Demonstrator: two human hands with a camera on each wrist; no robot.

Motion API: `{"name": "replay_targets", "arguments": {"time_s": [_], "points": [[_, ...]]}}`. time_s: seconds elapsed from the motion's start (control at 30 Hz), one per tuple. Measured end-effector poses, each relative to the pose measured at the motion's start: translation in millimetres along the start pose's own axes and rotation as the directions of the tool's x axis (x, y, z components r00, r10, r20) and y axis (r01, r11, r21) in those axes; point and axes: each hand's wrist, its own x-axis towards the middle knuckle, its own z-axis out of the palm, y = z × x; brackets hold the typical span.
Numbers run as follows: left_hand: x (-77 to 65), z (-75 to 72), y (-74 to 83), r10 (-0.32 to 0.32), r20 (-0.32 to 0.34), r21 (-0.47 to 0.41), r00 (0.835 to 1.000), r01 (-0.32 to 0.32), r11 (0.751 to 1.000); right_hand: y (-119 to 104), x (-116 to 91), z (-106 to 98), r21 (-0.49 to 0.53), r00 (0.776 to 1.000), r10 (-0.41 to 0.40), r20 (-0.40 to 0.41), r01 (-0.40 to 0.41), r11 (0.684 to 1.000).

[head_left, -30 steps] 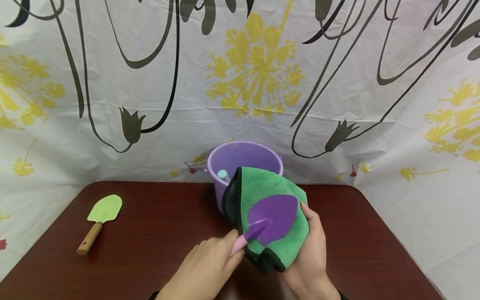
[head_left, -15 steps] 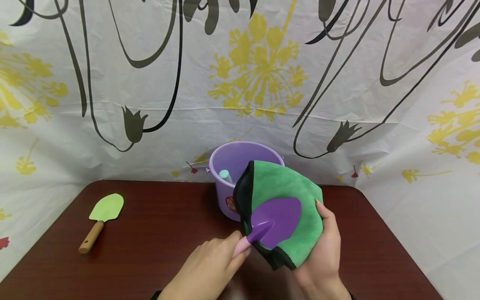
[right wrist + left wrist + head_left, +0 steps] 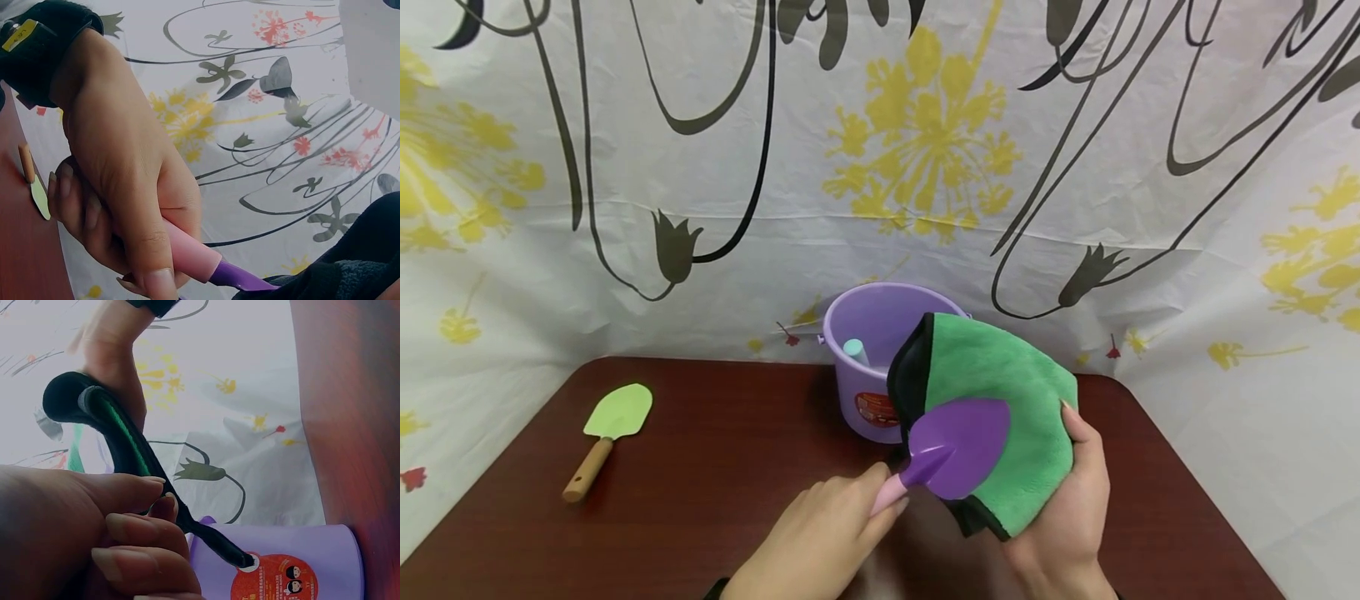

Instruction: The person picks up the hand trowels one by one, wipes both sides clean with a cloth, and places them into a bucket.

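My left hand [image 3: 820,533] grips the pink handle [image 3: 889,493] of a small garden trowel, fingers curled round it. Its purple blade [image 3: 970,446] lies over a folded green cloth [image 3: 1000,358] with black edging. From the right side, my right hand [image 3: 1063,517] holds the cloth behind the blade, thumb on the green face. In the left wrist view the cloth's dark edge [image 3: 219,540] passes by the left fingers [image 3: 134,528]. The right wrist view shows the left hand [image 3: 125,156] round the pink handle, with the cloth [image 3: 356,262] at the lower right.
Behind the cloth stands a purple bucket [image 3: 850,383] with a red label, a light teal-tipped object [image 3: 853,348] inside. A light green trowel [image 3: 617,412] with a wooden handle lies on the left of the dark red table [image 3: 715,467]. A patterned sheet [image 3: 760,275] hangs behind.
My right hand has moved right with the cloth, baring more of the bucket and its red label. The purple trowel has hardly shifted, and the left hand keeps its grip. The view has swung slightly left.
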Motion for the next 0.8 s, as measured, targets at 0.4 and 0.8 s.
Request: {"name": "replay_targets", "arguments": {"time_s": [0.4, 0.8], "points": [[1.0, 3.1, 0.1, -0.020, 0.027, 0.015, 0.999, 0.020, 1.000, 0, 0, 0, -0.001, 0.999, -0.029, -0.023, 0.029, 1.000], [-0.5, 4.3, 2.0, -0.010, 0.000, 0.036, 1.000, 0.010, 0.999, 13, -2, 6, 0.000, 0.998, -0.066, 0.001, 0.066, 0.998]]}}
